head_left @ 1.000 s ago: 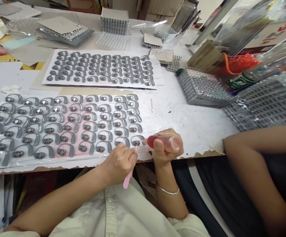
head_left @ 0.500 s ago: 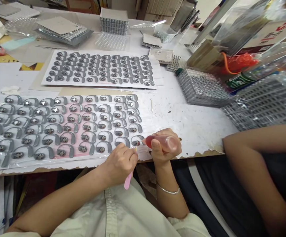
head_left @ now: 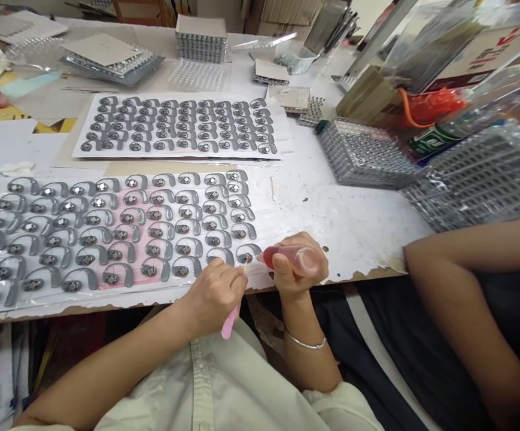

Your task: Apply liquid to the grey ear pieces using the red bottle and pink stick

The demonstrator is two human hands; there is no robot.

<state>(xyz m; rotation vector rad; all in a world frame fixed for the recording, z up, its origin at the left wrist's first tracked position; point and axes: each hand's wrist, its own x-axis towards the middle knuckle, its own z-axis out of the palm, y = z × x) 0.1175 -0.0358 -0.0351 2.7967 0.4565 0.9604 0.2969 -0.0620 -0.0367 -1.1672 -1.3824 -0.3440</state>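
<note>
While my left hand [head_left: 217, 294] is closed around a pink-handled tool [head_left: 229, 323], its fingers bunched tight, the grey hook-shaped piece [head_left: 245, 258] I am bent over lies just beyond my fingertips, forward and a little to the right. The tool's pink end sticks out below my fist, towards my lap, and its thin tip points up at that piece; whether it touches the metal part, I cannot tell.

My right hand [head_left: 296, 284] is wrapped around a bottle [head_left: 293, 259] of reddish liquid, tipped on its side, thumb across the near face and nozzle aimed left. The same piece sits just left of that nozzle, so it lies between my two hands, nearer the left one. Whether the nozzle meets it is too small to make out.

It is the nearest piece in the rightmost column on the near sheet [head_left: 138, 269], where rows of others like it spread away to my left. Past that lies a far sheet [head_left: 120, 153] of similar pieces. A cotton swab [head_left: 273, 188] rests on the table ahead of my right hand, well apart from it.
</note>
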